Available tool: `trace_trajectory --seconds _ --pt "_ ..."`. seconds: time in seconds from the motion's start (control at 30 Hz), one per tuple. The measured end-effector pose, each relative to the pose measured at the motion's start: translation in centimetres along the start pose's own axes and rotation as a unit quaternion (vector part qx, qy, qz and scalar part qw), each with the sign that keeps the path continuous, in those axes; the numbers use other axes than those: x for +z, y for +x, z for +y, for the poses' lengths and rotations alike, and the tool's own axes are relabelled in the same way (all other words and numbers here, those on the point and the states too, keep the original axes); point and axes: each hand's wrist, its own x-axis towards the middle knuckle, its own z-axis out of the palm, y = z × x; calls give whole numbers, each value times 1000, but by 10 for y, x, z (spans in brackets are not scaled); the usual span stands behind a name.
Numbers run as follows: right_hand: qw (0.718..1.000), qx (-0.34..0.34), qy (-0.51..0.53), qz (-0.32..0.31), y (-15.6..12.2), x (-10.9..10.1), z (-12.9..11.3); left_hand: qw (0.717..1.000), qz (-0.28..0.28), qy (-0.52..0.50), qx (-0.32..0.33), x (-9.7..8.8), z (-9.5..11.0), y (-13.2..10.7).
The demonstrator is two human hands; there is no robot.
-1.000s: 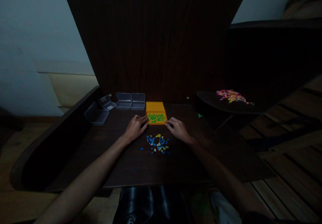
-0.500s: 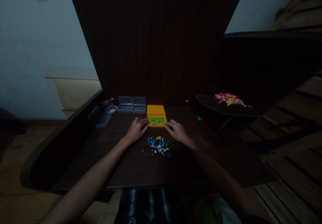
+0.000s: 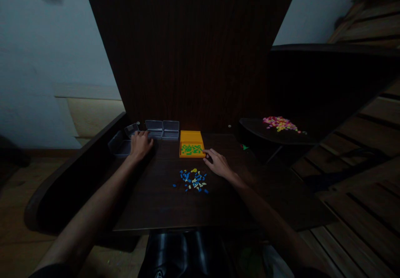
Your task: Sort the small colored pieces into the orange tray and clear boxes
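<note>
An orange-yellow plastic box [image 3: 191,136] stands on the dark desk with its lid raised, and many small green pieces [image 3: 191,149] lie inside. My right hand [image 3: 217,163] is at the box's right edge, index finger stretched along it, not wrapped round the box. My left hand [image 3: 140,145] reaches over the clear plastic boxes at the left, fingers slightly bent and apart; its fingertips partly cover a small clear box [image 3: 131,130]. Whether they touch it, I cannot tell. A loose pile of blue, cream and yellow pieces [image 3: 193,180] lies in front of the orange-yellow box.
A clear two-part box [image 3: 162,130] with raised lids stands at the back, and another open clear box [image 3: 120,147] lies at the left, by the desk's raised side. Pink and yellow pieces [image 3: 281,124] are heaped on a small shelf at the right. A green-red piece [image 3: 244,147] lies below it.
My left hand has let go of the orange-yellow box's left side and moved left to the clear boxes. My right hand stays at the box's right edge. The view has shifted slightly.
</note>
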Motion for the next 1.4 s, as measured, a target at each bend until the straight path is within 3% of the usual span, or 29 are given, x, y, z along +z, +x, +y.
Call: trace_trajectory --seconds 0.2,0.5,0.67,0.9,1.03,1.13,1.27,1.4 --pt "1000 -2 -2 -2 1 1 2 996 -32 60 -60 -1 -25 11" --pt "1000 5 -2 -7 1 1 0 992 -67 84 -60 11 -31 23" --pt "1000 0 -6 -6 0 0 -2 993 -46 90 -54 6 -30 23" --pt "1000 6 -2 3 -3 -3 -4 998 23 53 -19 -20 -17 17" --pt "995 6 86 59 -2 -4 -8 994 65 -24 80 -24 13 -1" --pt "973 18 215 85 -1 -3 -17 974 64 -96 194 -19 46 -25" --pt "922 52 377 65 -3 -1 -33 911 31 -176 372 -7 86 -61" --pt "902 61 428 21 -9 -5 -46 878 50 -230 416 3 104 -84"
